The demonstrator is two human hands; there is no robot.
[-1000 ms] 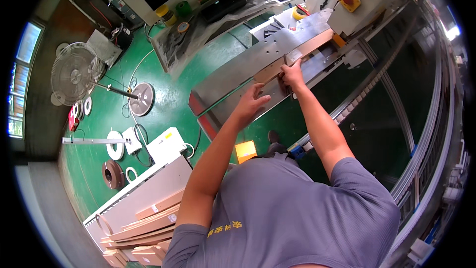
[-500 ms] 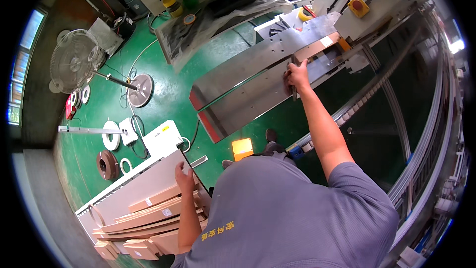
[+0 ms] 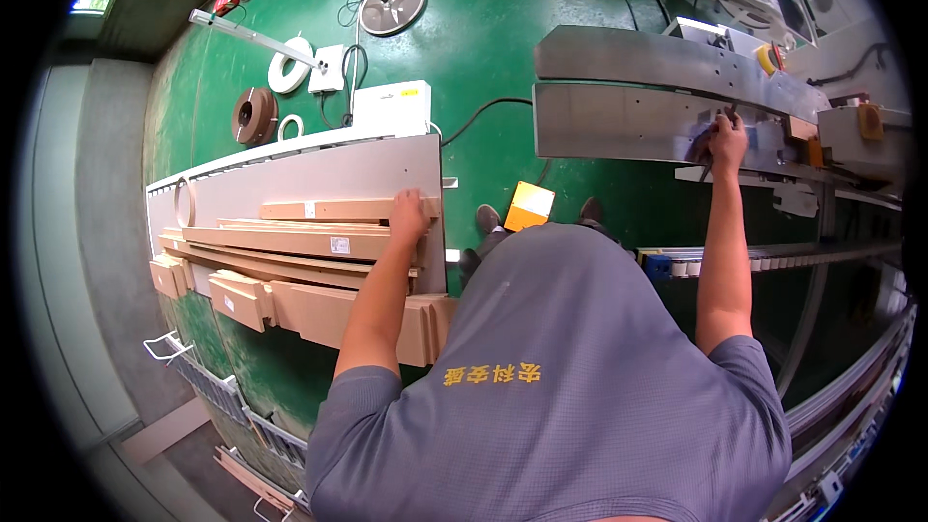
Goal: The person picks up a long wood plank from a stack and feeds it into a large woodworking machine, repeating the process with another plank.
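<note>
My left hand [image 3: 410, 217] is on the right end of the top wooden strip [image 3: 333, 210], its fingers bent over the strip's far edge. Below that strip lies a stack of longer wooden strips [image 3: 280, 242], on a grey panel table [image 3: 372, 166]. On the right, my right hand [image 3: 727, 143] is closed round a thin dark flat piece [image 3: 706, 172] standing on the metal machine table [image 3: 619, 121]. Part of this piece is hidden by the fingers. Just past it, a short wooden end [image 3: 800, 128] shows at the machine.
A yellow foot pedal [image 3: 531, 206] lies between my feet and the machine. A white box [image 3: 391, 108] sits behind the panel table, near edging rolls [image 3: 254, 116] and a fan base [image 3: 391, 7]. A rail [image 3: 773, 253] runs at right.
My view has swung left toward the stack. The left hand has gone from hovering loosely to the top strip. The wooden strip on the machine shows less; my right hand keeps the flat piece.
</note>
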